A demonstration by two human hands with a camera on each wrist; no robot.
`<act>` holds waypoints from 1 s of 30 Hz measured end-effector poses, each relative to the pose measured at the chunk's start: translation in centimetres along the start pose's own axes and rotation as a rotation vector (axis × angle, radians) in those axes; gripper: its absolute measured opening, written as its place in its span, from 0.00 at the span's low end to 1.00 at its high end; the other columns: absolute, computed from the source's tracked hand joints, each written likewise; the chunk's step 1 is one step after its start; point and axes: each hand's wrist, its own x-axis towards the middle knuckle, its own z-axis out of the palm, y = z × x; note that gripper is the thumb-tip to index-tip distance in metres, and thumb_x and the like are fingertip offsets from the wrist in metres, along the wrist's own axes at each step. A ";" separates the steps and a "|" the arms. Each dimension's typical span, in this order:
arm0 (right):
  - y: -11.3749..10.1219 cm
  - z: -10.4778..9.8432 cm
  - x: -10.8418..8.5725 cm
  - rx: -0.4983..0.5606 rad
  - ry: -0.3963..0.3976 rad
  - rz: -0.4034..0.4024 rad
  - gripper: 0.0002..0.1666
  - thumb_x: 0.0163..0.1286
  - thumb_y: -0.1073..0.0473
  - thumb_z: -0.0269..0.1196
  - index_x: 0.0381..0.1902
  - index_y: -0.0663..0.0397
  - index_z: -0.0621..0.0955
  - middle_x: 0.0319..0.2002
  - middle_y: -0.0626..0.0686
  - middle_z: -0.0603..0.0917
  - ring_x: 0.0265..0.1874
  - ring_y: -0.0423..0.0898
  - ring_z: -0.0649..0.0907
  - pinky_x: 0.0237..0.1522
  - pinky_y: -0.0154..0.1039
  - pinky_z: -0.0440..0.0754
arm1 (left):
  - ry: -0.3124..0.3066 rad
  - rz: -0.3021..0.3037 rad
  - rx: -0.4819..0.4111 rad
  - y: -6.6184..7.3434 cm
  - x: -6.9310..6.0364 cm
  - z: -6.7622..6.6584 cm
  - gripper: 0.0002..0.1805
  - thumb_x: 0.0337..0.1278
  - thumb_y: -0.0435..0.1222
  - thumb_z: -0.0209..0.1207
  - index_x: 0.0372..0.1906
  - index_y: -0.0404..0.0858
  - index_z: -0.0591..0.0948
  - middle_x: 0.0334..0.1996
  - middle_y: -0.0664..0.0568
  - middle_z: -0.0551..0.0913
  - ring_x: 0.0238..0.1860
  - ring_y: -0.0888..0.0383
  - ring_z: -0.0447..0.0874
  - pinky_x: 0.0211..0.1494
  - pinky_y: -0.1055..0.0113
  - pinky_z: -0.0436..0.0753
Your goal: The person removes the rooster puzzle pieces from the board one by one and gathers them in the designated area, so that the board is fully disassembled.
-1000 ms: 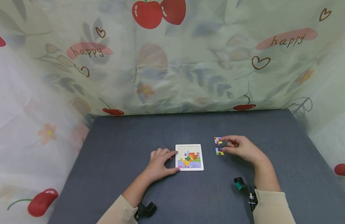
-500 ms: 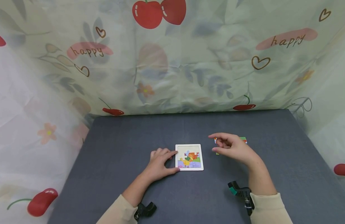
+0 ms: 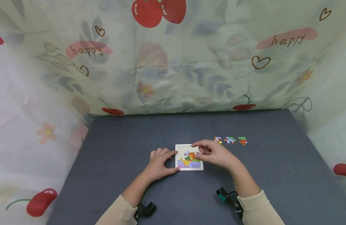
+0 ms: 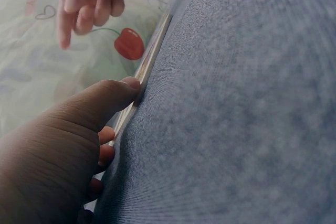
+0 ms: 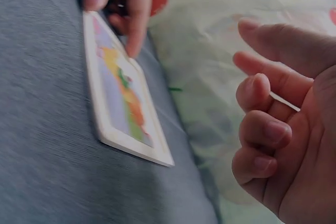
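Observation:
A small white-rimmed jigsaw tray [image 3: 189, 169] lies on the table, partly filled with a colourful picture. My left hand [image 3: 159, 163] touches its left side, the forefinger on the edge and the thumb at the near corner. My right hand [image 3: 215, 153] hovers over the tray's right side. In the right wrist view, that hand's thumb and forefinger are apart, with nothing between them, and the other fingers bend loosely. Behind it lie three loose puzzle pieces: one [image 3: 217, 139] partly covered by the hand, a middle one [image 3: 230, 140] and a right one [image 3: 242, 140].
The tray and pieces lie on a dark grey cloth-covered table [image 3: 133, 134]. A printed curtain [image 3: 173, 78] hangs along the back and sides. Each wrist carries a black camera mount, the left one [image 3: 145, 211] and the right one [image 3: 229, 197].
My right hand has moved left from the loose pieces to above the tray, bringing the pieces behind it into view. My left hand and the tray have stayed in place.

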 end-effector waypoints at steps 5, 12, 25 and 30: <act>1.1 1.7 0.9 -0.071 -0.007 -0.005 0.22 0.66 0.60 0.73 0.57 0.62 0.84 0.32 0.49 0.75 0.22 0.41 0.67 0.28 0.35 0.72 | 0.009 0.006 0.003 0.0 0.0 0.0 0.37 0.56 0.60 0.69 0.68 0.48 0.80 0.37 0.63 0.71 0.39 0.62 0.63 0.48 0.56 0.59; 2.3 3.5 1.7 -0.257 -0.016 0.009 0.24 0.66 0.58 0.73 0.60 0.57 0.84 0.31 0.47 0.76 0.28 0.41 0.73 0.36 0.38 0.73 | 0.003 0.012 -0.009 0.0 0.0 -0.1 0.37 0.56 0.60 0.70 0.68 0.48 0.80 0.37 0.62 0.71 0.39 0.61 0.63 0.47 0.56 0.59; 3.3 4.5 2.4 -0.448 0.045 0.062 0.24 0.68 0.55 0.71 0.61 0.54 0.84 0.26 0.44 0.71 0.27 0.41 0.71 0.38 0.41 0.70 | 0.000 0.015 -0.011 0.0 0.0 -0.2 0.37 0.56 0.60 0.69 0.68 0.48 0.79 0.37 0.63 0.71 0.39 0.62 0.63 0.48 0.56 0.59; 3.6 4.6 2.6 -0.364 0.090 0.114 0.18 0.66 0.58 0.73 0.53 0.51 0.87 0.26 0.44 0.73 0.26 0.41 0.72 0.36 0.40 0.70 | -0.006 0.004 -0.009 0.0 0.0 -0.1 0.37 0.56 0.60 0.69 0.68 0.48 0.79 0.37 0.64 0.70 0.39 0.62 0.63 0.48 0.56 0.59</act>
